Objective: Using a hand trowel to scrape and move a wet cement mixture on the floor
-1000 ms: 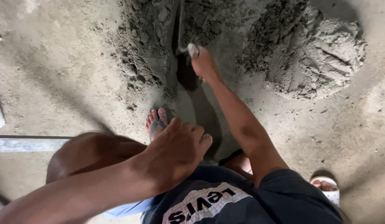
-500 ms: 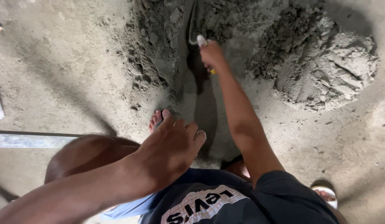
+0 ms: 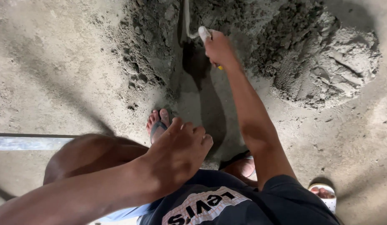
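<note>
Left hand (image 3: 177,156) rests loose-fingered on the knee (image 3: 89,156). Further out, right hand (image 3: 218,48) is clenched on a trowel (image 3: 187,23), blade dug into the furrow at the floor's far edge. Mortar pile (image 3: 327,62) looks mostly unmixed, lots left.

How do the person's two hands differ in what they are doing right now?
The right hand reaches far out over the mound of grey sand mix, while the left hand stays close, resting on the bent knee. The right hand is closed around a trowel handle; the left hand lies loose and holds nothing. Both are bare.
</note>
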